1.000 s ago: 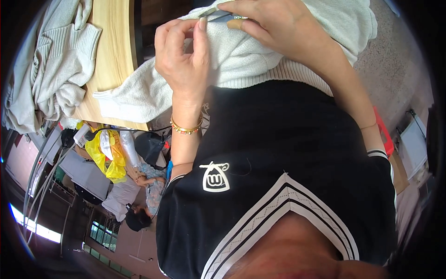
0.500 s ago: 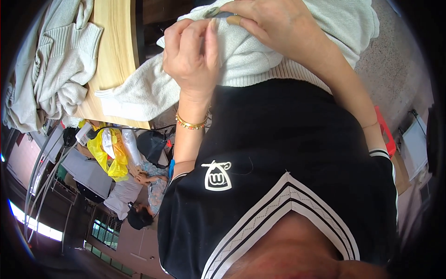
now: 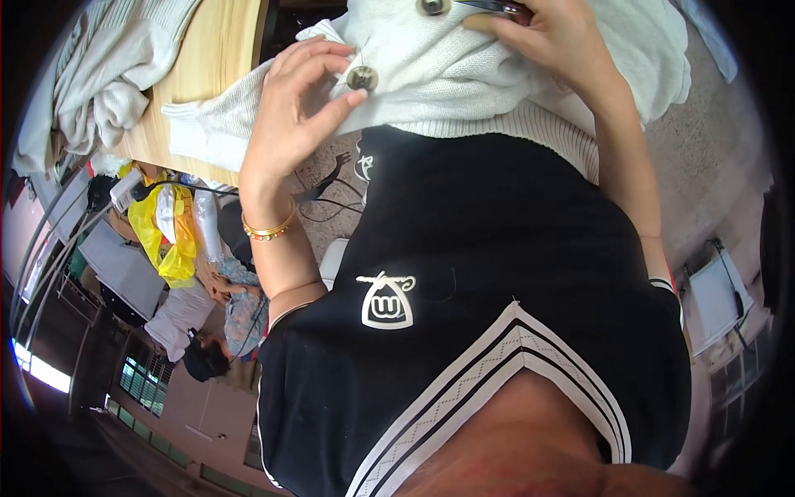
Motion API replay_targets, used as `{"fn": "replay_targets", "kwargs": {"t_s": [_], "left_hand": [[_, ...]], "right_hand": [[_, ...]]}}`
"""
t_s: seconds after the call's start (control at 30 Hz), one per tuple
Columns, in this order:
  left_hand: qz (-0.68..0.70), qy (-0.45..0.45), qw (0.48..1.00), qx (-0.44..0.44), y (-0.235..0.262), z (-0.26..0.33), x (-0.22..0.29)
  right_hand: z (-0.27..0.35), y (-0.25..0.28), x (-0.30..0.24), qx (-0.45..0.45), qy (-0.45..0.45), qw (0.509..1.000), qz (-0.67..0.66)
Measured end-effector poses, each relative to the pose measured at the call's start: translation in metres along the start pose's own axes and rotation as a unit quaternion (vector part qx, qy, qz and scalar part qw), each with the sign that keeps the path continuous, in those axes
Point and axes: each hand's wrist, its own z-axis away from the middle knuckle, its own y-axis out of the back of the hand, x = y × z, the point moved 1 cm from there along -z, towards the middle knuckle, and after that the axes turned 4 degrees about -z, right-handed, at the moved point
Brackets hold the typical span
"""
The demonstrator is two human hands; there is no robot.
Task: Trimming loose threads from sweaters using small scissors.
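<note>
A cream knitted garment (image 3: 439, 70) lies across my lap and the table's edge. On it sit a round grey-brown button (image 3: 362, 79) and a second, similar button (image 3: 433, 7) at the upper edge of the view. My left hand (image 3: 290, 112) rests on the knit with its fingers and thumb apart around the nearer button. A thin dark thread seems to rise from that button. In my right hand (image 3: 555, 41), beside the farther button, is a pair of thread snips (image 3: 517, 12) with a dark blade and reddish-brown handle, partly cut off by the frame. A tan covering wraps one right fingertip.
A light wooden table (image 3: 195, 79) stands at the left, with more pale knitwear (image 3: 124, 74) heaped on it. Below hang a yellow plastic bag (image 3: 166, 240) and a dark cable. Another person (image 3: 228, 323) sits at work farther left. A white panel (image 3: 720, 294) stands right.
My hands have moved apart; the left has opened and come down-left, the right has moved right. Both buttons and the thread snips now show more plainly.
</note>
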Motion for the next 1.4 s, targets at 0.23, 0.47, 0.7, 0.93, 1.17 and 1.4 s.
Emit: {"fn": "replay_targets", "kwargs": {"t_s": [0.23, 0.47, 0.7, 0.93, 1.17, 1.4], "left_hand": [[0.168, 0.094, 0.981, -0.002, 0.012, -0.013, 0.034], [0.348, 0.178, 0.920, 0.016, -0.036, -0.025, 0.029], [0.423, 0.215, 0.878, 0.061, -0.042, -0.024, 0.033], [0.456, 0.209, 0.862, 0.071, -0.050, -0.021, 0.025], [0.490, 0.179, 0.851, 0.056, -0.049, -0.022, 0.025], [0.500, 0.175, 0.846, 0.058, -0.053, -0.019, 0.018]], "right_hand": [[0.010, 0.037, -0.004, 0.063, -0.126, 0.979, -0.148], [0.015, 0.027, -0.009, 0.108, -0.029, 0.991, -0.080], [0.018, -0.009, -0.011, 0.042, 0.051, 0.983, -0.169], [0.007, -0.054, 0.029, 0.190, 0.318, 0.914, -0.163], [0.005, -0.059, 0.025, 0.176, 0.292, 0.925, -0.170], [0.014, -0.037, -0.006, 0.055, 0.061, 0.980, -0.179]]}}
